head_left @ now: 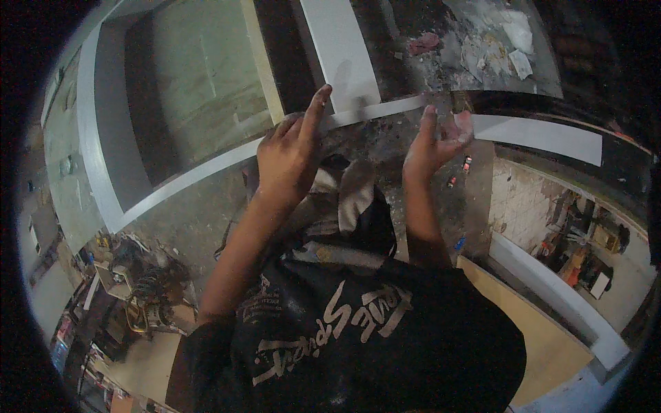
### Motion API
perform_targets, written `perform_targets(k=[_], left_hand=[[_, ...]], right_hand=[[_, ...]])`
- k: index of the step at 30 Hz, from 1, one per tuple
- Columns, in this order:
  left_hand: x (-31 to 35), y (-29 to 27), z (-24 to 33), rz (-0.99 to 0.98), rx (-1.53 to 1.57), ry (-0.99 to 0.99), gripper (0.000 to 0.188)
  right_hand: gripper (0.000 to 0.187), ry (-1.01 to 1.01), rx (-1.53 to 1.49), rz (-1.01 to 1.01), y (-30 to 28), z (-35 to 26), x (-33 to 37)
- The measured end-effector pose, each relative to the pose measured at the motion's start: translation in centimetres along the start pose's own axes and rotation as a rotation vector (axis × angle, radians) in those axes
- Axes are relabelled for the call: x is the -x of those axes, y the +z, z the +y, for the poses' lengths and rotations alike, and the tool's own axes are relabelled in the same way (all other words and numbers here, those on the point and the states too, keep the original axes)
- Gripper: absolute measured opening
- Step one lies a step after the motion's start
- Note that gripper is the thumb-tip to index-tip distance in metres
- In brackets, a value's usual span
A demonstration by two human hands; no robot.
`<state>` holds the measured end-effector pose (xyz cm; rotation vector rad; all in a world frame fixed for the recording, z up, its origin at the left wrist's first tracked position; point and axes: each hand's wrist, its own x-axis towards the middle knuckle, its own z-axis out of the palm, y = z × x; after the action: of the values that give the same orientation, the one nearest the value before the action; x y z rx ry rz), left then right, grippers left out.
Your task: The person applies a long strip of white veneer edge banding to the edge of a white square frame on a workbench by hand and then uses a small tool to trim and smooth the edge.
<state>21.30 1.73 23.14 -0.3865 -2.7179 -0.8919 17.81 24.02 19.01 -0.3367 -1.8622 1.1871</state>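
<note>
Jumbled tools and coiled wire (148,282) lie left, below a white-edged rectangular frame with grey-green panels (94,144). The left hand (289,158) is at its near edge, index finger straight, others curled; any grip cannot be told. The right hand (430,148) has loosely parted fingers, near crumpled white scraps (516,31) and a flat white strip (544,134).

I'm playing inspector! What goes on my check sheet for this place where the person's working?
Surface: grey floor, stained.
Job's things: white-edged frame at left; pale strip beyond the left hand; white strip to the right of the right hand.
Clutter: reddish scrap and white scraps at upper right.
Hands: left has its index finger extended; right has thumb and fingers apart; any contact is unclear.
Cables: perhaps a coil at lower left, too blurred to tell.
Surroundings: tan board at lower right.
</note>
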Motion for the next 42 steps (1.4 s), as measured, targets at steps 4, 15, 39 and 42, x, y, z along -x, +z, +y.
perform_targets(k=[4,15,39,42], left_hand=[[0.0,0.6,0.3,0.024,-0.023,0.012,0.072],[0.2,1.0,0.9,0.009,-0.057,-0.008,0.065],[-0.3,1.3,0.9,0.091,0.015,0.047,0.057],[0.0,2.1,0.5,0.091,0.007,0.029,0.056]], right_hand=[[0.050,-0.532,0.283,-0.682,-0.6,-5.4,-1.3],[0.029,-0.748,0.301,-0.727,-0.3,1.0,0.0],[0.024,-0.818,0.188,-0.784,-0.4,0.2,0.6],[0.028,-0.803,0.171,-0.796,-0.5,0.3,0.6]])
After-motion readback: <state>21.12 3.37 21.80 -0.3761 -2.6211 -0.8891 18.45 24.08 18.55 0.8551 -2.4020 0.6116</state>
